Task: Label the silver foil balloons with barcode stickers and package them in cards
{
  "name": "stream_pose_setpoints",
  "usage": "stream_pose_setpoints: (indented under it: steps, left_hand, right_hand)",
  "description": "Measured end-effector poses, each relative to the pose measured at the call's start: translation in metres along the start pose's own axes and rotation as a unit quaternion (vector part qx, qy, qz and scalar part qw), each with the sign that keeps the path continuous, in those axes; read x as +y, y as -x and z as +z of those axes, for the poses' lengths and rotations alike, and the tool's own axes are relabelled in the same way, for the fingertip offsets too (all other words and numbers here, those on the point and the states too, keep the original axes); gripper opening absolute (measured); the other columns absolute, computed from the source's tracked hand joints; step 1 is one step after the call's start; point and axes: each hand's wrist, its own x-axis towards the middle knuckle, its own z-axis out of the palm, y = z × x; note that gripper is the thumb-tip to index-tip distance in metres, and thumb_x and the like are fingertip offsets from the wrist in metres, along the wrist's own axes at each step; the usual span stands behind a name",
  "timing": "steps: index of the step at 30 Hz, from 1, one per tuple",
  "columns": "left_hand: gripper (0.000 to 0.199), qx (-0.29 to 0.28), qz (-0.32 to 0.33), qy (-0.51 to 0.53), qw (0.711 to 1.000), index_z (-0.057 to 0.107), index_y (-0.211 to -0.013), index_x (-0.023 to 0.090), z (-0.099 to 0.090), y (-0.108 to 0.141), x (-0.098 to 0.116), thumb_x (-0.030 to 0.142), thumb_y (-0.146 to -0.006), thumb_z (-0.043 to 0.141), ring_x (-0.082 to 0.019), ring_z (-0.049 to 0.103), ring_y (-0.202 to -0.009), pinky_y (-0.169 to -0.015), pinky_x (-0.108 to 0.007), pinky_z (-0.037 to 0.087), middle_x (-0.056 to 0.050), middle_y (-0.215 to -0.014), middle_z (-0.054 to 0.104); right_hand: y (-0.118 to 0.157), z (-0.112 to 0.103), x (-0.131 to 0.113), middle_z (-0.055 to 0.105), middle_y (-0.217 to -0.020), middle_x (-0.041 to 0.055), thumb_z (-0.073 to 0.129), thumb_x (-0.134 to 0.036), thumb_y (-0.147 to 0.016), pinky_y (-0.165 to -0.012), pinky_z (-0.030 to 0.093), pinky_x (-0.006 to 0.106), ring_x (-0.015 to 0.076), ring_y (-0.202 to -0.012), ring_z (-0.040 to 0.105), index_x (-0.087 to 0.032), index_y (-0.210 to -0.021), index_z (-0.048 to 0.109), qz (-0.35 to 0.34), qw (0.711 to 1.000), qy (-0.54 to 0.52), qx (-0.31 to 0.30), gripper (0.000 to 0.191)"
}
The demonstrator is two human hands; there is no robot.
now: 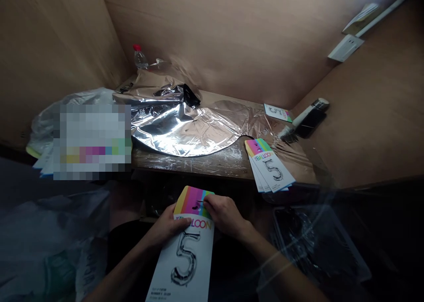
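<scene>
A white balloon packet [198, 253] with a rainbow-striped top and a silver number 5 hangs tilted in front of me, below the table edge. My left hand [170, 224] is closed on its left side, thumb across the front by the lettering. At the packet's upper right, my right hand [227, 211] is closed in a pinch. From those fingertips a thin dark piece points left across the striped top, beside the hanging hole; what it is I cannot make out.
Several fanned "5" balloon packets [273, 169] lie at the table's right front edge. Silver foil sheeting [185, 132] covers the middle. A red-capped bottle [139, 59], another packet [277, 112] and a brush [306, 116] lie farther back. At right below stands a plastic bin [347, 249].
</scene>
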Motion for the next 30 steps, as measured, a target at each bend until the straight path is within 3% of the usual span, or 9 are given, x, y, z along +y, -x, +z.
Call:
stream_pose_setpoints:
  steps: [5, 9, 15, 19, 21, 24, 25, 27, 30]
  left_hand:
    - [0.056, -0.006, -0.002, -0.008, 1.000, 0.061, -0.117, 0.012, -0.002, -0.001, -0.002, 0.037, -0.074, 0.085, -0.027, 0.074, -0.077, -0.070, -0.036, 0.060, -0.014, -0.095, 0.077]
    - [0.055, 0.004, 0.004, -0.020, 1.000, 0.060, -0.118, 0.012, -0.003, 0.000, -0.003, 0.036, -0.075, 0.084, -0.028, 0.075, -0.080, -0.071, -0.037, 0.060, -0.015, -0.099, 0.077]
    - [0.056, -0.022, -0.003, -0.024, 0.999, 0.060, -0.122, 0.014, 0.000, 0.003, -0.002, 0.040, -0.078, 0.082, -0.030, 0.075, -0.084, -0.073, -0.038, 0.060, -0.013, -0.100, 0.076]
    - [0.051, -0.043, 0.018, -0.052, 0.998, 0.061, -0.121, 0.014, 0.007, 0.001, 0.005, 0.038, -0.080, 0.080, -0.029, 0.074, -0.087, -0.074, -0.036, 0.059, -0.012, -0.101, 0.076]
    - [0.053, -0.014, 0.021, -0.045, 0.999, 0.061, -0.120, 0.014, 0.007, -0.001, 0.007, 0.037, -0.078, 0.082, -0.029, 0.074, -0.085, -0.073, -0.036, 0.060, -0.013, -0.102, 0.076]
    - [0.056, 0.049, 0.035, -0.013, 0.998, 0.060, -0.118, 0.013, 0.004, 0.000, 0.004, 0.036, -0.074, 0.085, -0.030, 0.075, -0.082, -0.072, -0.038, 0.061, -0.015, -0.103, 0.076]
    - [0.057, 0.070, 0.039, 0.002, 0.997, 0.059, -0.118, 0.012, 0.004, 0.001, 0.002, 0.036, -0.074, 0.085, -0.030, 0.075, -0.082, -0.072, -0.038, 0.061, -0.016, -0.104, 0.076]
    - [0.060, 0.102, 0.037, 0.032, 0.994, 0.058, -0.120, 0.012, 0.005, 0.004, -0.003, 0.036, -0.073, 0.086, -0.030, 0.075, -0.081, -0.073, -0.039, 0.061, -0.017, -0.105, 0.076]
    - [0.063, 0.092, 0.017, 0.085, 0.992, 0.059, -0.123, 0.013, 0.009, 0.004, -0.001, 0.043, -0.074, 0.085, -0.033, 0.076, -0.087, -0.076, -0.041, 0.061, -0.017, -0.107, 0.076]
  right_hand:
    - [-0.002, 0.006, 0.003, 0.068, -0.085, 0.0008, 0.049, -0.022, -0.101, -0.062, 0.029, 0.028, 0.0161, -0.074, 0.063, -0.021, -0.091, 0.053, -0.026, 0.995, 0.098, -0.010, 0.011]
    - [-0.001, 0.007, 0.008, 0.067, -0.085, 0.0005, 0.045, -0.020, -0.102, -0.062, 0.030, 0.028, 0.0152, -0.073, 0.062, -0.020, -0.091, 0.051, -0.048, 0.994, 0.101, -0.004, 0.013]
    - [-0.003, -0.007, -0.003, 0.068, -0.087, 0.0014, 0.053, -0.018, -0.096, -0.058, 0.029, 0.030, 0.0179, -0.073, 0.063, -0.021, -0.095, 0.051, -0.064, 0.987, 0.140, -0.048, 0.004]
    - [-0.006, -0.016, -0.009, 0.069, -0.088, 0.0045, 0.053, -0.016, -0.094, -0.055, 0.027, 0.030, 0.0206, -0.072, 0.063, -0.020, -0.100, 0.054, -0.060, 0.980, 0.172, -0.079, 0.008]
    - [-0.003, -0.015, -0.005, 0.068, -0.089, 0.0051, 0.052, -0.018, -0.095, -0.056, 0.030, 0.029, 0.0204, -0.073, 0.062, -0.021, -0.098, 0.055, -0.048, 0.989, 0.128, -0.054, 0.005]
    - [0.009, -0.002, 0.004, 0.063, -0.083, 0.0029, 0.052, -0.028, -0.099, -0.061, 0.037, 0.027, 0.0175, -0.071, 0.057, -0.020, -0.089, 0.053, 0.067, 0.992, -0.062, 0.089, 0.013]
    - [0.015, 0.006, 0.006, 0.060, -0.077, 0.0010, 0.057, -0.035, -0.097, -0.061, 0.038, 0.027, 0.0162, -0.068, 0.055, -0.020, -0.085, 0.051, 0.126, 0.971, -0.149, 0.135, 0.020]
    - [0.025, 0.024, 0.006, 0.056, -0.070, -0.0022, 0.069, -0.047, -0.089, -0.058, 0.040, 0.025, 0.0146, -0.064, 0.053, -0.021, -0.079, 0.047, 0.225, 0.900, -0.334, 0.167, 0.035]
    - [0.037, 0.048, -0.001, 0.065, -0.078, 0.0003, 0.079, -0.053, -0.079, -0.060, 0.049, 0.027, 0.0170, -0.067, 0.061, -0.020, -0.087, 0.052, 0.263, 0.759, -0.585, 0.112, 0.043]
